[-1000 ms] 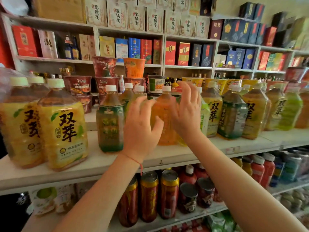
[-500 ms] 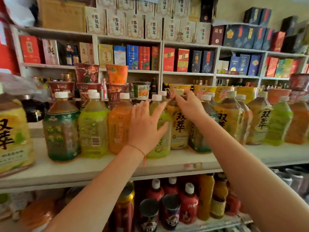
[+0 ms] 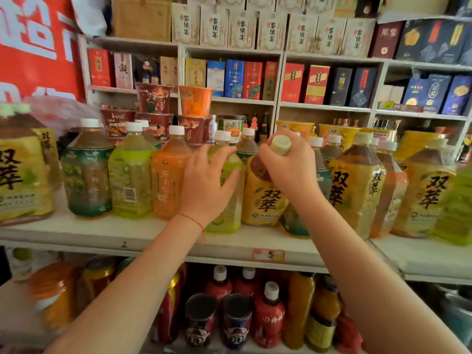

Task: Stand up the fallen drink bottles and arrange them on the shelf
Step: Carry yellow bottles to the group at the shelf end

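Observation:
A row of large drink bottles stands on the white shelf. My left hand lies flat against the front of a light green bottle, fingers spread over it. My right hand grips the neck of a yellow-labelled tea bottle, whose pale cap sticks out above my fingers; this bottle leans slightly toward me. An orange bottle and another green bottle stand upright to the left. More yellow tea bottles stand to the right.
Instant noodle cups are stacked behind the bottles. Boxed goods fill the upper shelves. Red bottles and cans crowd the lower shelf. A big yellow bottle stands at far left. A price tag marks the shelf edge.
My view has moved closer and rightward along the shelf. My right hand went from reaching with open fingers to closing on the yellow tea bottle's neck. My left hand settled onto the light green bottle.

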Demonstrator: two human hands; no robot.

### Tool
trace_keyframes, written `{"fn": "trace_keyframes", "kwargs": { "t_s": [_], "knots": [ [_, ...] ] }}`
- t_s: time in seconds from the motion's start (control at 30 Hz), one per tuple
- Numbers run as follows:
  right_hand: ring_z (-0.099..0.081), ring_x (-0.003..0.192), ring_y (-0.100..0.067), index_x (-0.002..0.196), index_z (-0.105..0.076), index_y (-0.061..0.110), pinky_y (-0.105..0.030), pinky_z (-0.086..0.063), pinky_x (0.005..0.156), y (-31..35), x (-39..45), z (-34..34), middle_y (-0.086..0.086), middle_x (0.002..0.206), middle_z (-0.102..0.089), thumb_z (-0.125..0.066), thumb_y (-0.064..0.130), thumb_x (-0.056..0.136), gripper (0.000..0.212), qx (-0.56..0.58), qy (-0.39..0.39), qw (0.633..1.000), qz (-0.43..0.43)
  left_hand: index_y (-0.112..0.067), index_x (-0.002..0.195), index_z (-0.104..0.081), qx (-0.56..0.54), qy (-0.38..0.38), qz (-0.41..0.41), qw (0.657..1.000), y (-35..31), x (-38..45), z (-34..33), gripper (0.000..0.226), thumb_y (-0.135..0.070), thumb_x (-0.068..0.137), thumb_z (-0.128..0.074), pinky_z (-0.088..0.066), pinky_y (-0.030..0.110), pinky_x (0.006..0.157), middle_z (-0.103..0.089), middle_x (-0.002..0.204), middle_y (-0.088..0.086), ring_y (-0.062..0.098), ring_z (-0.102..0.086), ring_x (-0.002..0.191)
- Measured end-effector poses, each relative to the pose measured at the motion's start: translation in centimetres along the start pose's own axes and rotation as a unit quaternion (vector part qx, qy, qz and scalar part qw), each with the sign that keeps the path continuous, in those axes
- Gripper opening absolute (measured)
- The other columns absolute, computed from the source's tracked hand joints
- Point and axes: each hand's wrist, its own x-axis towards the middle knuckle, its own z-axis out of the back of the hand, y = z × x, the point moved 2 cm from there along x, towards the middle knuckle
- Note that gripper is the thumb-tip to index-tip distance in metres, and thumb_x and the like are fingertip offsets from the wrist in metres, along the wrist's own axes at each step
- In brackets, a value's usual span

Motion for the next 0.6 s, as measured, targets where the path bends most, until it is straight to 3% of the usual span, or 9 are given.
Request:
{"fn": "trace_keyframes", "kwargs": {
  "t_s": [0.1, 0.2, 0.3, 0.4, 0.5, 0.57, 0.6],
  "knots": [
    [-0.061, 0.065, -0.012, 0.076, -0.066, 0.011, -0.028, -0.051, 0.056, -0.1, -0.8, 0.5, 0.003, 0.063, -0.064, -0.066, 0.025, 0.088, 0.018, -0.005, -0.029, 0.999, 0.028, -0.030, 0.137, -0.053, -0.011, -0.015, -0.001, 1.000, -0.4, -0.3, -0.2, 0.047, -0.053, 0.099, -0.038, -0.034, 0.049, 0.111, -0.048, 0.145, 0.015, 0.036, -0.040, 0.137],
    [-0.049, 0.050, -0.004, 0.064, -0.055, 0.019, -0.020, -0.040, 0.048, 0.4, -0.7, 0.8, 0.010, 0.053, -0.053, -0.066, 0.027, 0.089, 0.028, -0.009, -0.045, 0.998, 0.036, -0.030, 0.138, -0.052, 0.000, -0.003, 0.009, 1.000, -0.6, -0.1, -0.2, 0.049, -0.054, 0.100, -0.033, -0.033, 0.049, 0.110, -0.046, 0.146, 0.016, 0.035, -0.038, 0.137],
    [-0.044, 0.046, -0.002, 0.060, -0.052, 0.022, -0.022, -0.038, 0.048, 1.9, -0.1, 2.0, 0.012, 0.049, -0.048, -0.066, 0.028, 0.088, 0.031, -0.008, -0.045, 0.998, 0.035, -0.032, 0.140, -0.048, -0.003, 0.032, 0.015, 0.999, -0.6, 0.1, -0.1, 0.049, -0.054, 0.101, -0.029, -0.031, 0.052, 0.113, -0.042, 0.149, 0.013, 0.035, -0.033, 0.140],
    [-0.039, 0.043, -0.003, 0.058, -0.050, 0.022, -0.024, -0.036, 0.046, 4.5, 0.6, 3.4, 0.012, 0.047, -0.045, -0.067, 0.026, 0.083, 0.031, 0.002, -0.040, 0.998, 0.041, -0.032, 0.139, -0.047, -0.089, 0.053, 0.017, 0.994, -0.1, 0.6, -0.4, 0.054, -0.059, 0.102, -0.018, -0.030, 0.054, 0.115, -0.046, 0.145, 0.005, 0.030, -0.034, 0.140],
    [-0.036, 0.044, -0.006, 0.055, -0.045, 0.022, -0.021, -0.032, 0.047, 6.8, 1.1, 4.2, 0.012, 0.047, -0.042, -0.068, 0.021, 0.080, 0.034, 0.032, -0.031, 0.999, 0.019, -0.041, 0.137, -0.051, -0.145, 0.125, 0.033, 0.981, 0.8, 2.1, -1.2, 0.043, -0.054, 0.108, -0.023, -0.030, 0.051, 0.118, -0.050, 0.145, -0.005, 0.021, -0.035, 0.143],
    [-0.041, 0.049, -0.011, 0.054, -0.044, 0.021, -0.024, -0.033, 0.049, 8.0, 1.3, 3.9, 0.006, 0.050, -0.043, -0.067, 0.017, 0.079, 0.034, 0.083, -0.025, 0.996, -0.002, -0.040, 0.122, -0.065, -0.271, 0.144, 0.064, 0.950, 0.5, 2.5, 0.1, 0.043, -0.054, 0.107, -0.027, -0.041, 0.050, 0.110, -0.063, 0.129, -0.005, 0.018, -0.052, 0.129],
    [-0.045, 0.051, -0.014, 0.057, -0.048, 0.018, -0.027, -0.036, 0.050, 8.6, 1.3, 3.4, 0.003, 0.053, -0.046, -0.068, 0.016, 0.080, 0.031, 0.105, -0.022, 0.994, -0.011, -0.034, 0.112, -0.070, -0.357, 0.140, 0.097, 0.918, 0.1, 2.2, 1.2, 0.047, -0.057, 0.104, -0.030, -0.045, 0.048, 0.106, -0.068, 0.121, -0.002, 0.019, -0.059, 0.121]
  ]
}}
